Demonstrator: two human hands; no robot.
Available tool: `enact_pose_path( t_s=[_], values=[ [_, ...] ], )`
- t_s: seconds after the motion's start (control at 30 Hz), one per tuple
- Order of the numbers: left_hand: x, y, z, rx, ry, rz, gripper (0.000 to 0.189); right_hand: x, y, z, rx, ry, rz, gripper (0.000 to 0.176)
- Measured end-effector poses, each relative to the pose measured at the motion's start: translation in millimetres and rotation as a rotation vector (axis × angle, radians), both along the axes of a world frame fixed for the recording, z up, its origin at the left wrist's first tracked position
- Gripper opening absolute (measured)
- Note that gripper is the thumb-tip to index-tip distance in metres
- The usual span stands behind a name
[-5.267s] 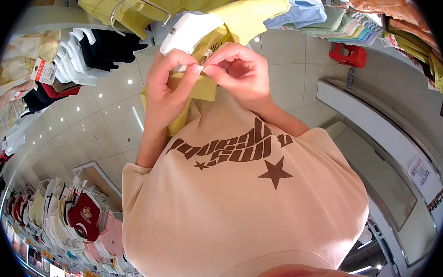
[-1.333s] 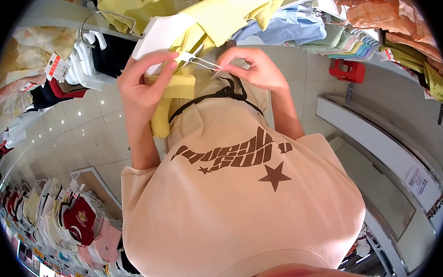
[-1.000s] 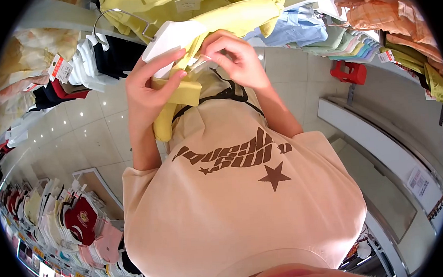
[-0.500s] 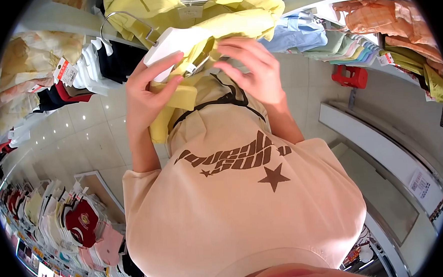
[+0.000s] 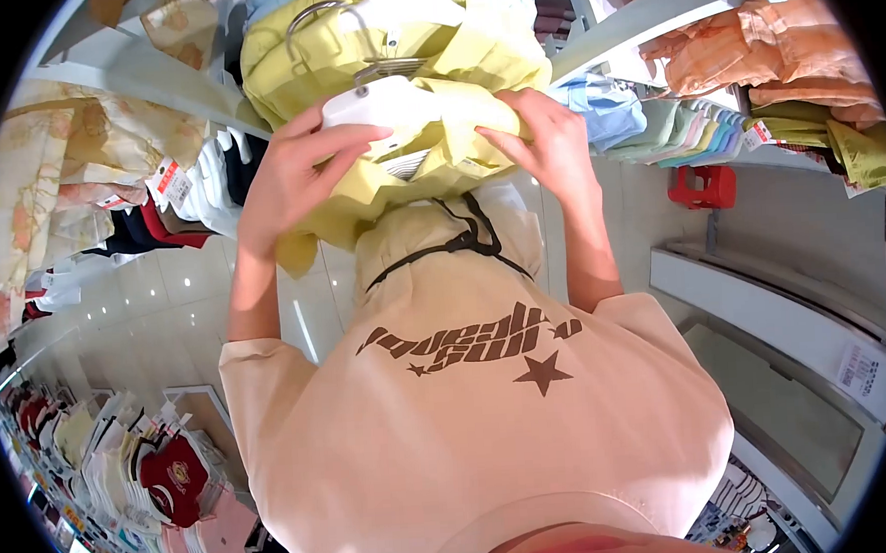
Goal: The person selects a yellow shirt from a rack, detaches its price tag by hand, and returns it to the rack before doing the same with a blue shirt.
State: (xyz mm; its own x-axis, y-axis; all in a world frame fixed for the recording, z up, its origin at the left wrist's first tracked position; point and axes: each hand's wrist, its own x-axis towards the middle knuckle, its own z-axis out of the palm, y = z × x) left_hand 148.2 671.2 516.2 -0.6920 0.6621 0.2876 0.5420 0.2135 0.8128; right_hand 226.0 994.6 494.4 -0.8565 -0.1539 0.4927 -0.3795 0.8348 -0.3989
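A white clothes hanger (image 5: 369, 104) with a metal hook lies nearly level in front of my chest, partly inside a yellow shirt (image 5: 436, 184). My left hand (image 5: 297, 174) is closed around the hanger's left end, thumb and fingers along its shoulder. With thumb and fingers, my right hand (image 5: 548, 139) grips the shirt's right shoulder. The hanger's right arm is hidden under the cloth. Just beyond hang more yellow shirts (image 5: 351, 46) on a rail, their hooks close to the one I hold.
Patterned garments (image 5: 65, 146) and white hangers hang at left. Orange clothes (image 5: 727, 46) and pastel clothes (image 5: 676, 129) hang at right. A red plastic stool (image 5: 702, 187) and a low white shelf edge (image 5: 755, 305) stand at right. Small garments (image 5: 176, 481) fill a rack at lower left.
The hanger has turned from a slant to nearly level. My right hand has gone from loosely spread fingers to gripping the shirt's shoulder, and the shirt now spreads wider across the hanger.
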Motion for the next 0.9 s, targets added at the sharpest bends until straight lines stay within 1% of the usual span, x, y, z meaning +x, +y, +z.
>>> enact_pose_path(
  t_s=[0.07,0.1,0.13,0.17,0.2,0.23,0.27,0.3,0.33,0.37,0.4,0.43,0.5,0.53,0.6,0.63,0.73,0.8,0.9],
  values=[
    [-3.9,7.6,9.5,-0.085,0.311,0.131,0.032,-7.2,6.9,-2.2,-0.026,0.079,-0.063,0.037],
    [-5.7,12.8,14.1,-0.125,0.467,0.2,0.032,-8.7,11.3,-0.7,-0.047,0.068,-0.121,0.04],
    [-13.0,22.7,17.7,-0.067,0.626,0.242,0.029,-12.4,15.9,-1.0,-0.074,0.095,-0.156,0.041],
    [-18.7,26.9,18.8,-0.06,0.665,0.258,0.028,-17.0,20.5,-3.1,-0.101,0.126,-0.192,0.041],
    [-24.8,30.4,16.6,-0.052,0.707,0.273,0.026,-21.7,24.7,-5.8,-0.15,0.1,-0.208,0.042],
    [-27.8,35.7,13.5,-0.043,0.743,0.283,0.025,-27.4,27.2,-9.1,-0.122,0.125,-0.202,0.042],
    [-30.8,40.8,4.2,-0.002,0.754,0.327,0.021,-36.1,28.9,-15.7,-0.094,0.147,-0.2,0.042],
    [-33.9,42.8,-6.7,0.012,0.749,0.349,0.023,-42.4,29.9,-19.8,-0.065,0.17,-0.199,0.042],
    [-36.9,44.5,-18.9,0.025,0.743,0.371,0.025,-45.2,27.1,-21.5,-0.094,0.118,-0.201,0.044],
    [-41.6,45.2,-30.8,0.039,0.74,0.393,0.027,-49.3,28.5,-28.6,-0.096,0.126,-0.196,0.044],
    [-43.9,44.8,-42.6,0.052,0.684,0.393,0.024,-54.4,29.6,-39.8,-0.1,0.133,-0.188,0.045],
    [-45.2,43.7,-47.9,0.043,0.689,0.411,0.023,-59.2,28.5,-50.0,-0.105,0.137,-0.18,0.045],
    [-46.1,46.7,-52.0,0.033,0.688,0.445,0.02,-63.5,25.7,-54.3,-0.114,0.098,-0.199,0.046],
    [-48.2,48.3,-51.2,0.041,0.678,0.467,0.016,-66.3,23.2,-53.0,-0.107,0.092,-0.203,0.046],
    [-55.7,51.1,-54.4,0.075,0.68,0.499,0.014,-71.5,19.6,-51.0,-0.133,0.037,-0.206,0.046],
    [-60.2,52.4,-57.3,0.095,0.681,0.513,0.014,-75.2,19.2,-51.5,-0.127,0.057,-0.195,0.047],
    [-74.4,58.5,-69.4,0.085,0.8,0.551,0.016,-84.0,18.3,-55.9,-0.113,0.129,-0.193,0.048],
    [-80.9,69.0,-79.5,0.111,0.852,0.623,0.013,-87.4,15.4,-60.6,-0.111,0.179,-0.207,0.049],
    [-94.7,78.3,-92.6,0.121,0.912,0.705,0.012,-91.2,14.5,-64.0,-0.108,0.087,-0.285,0.049]
  ],
)
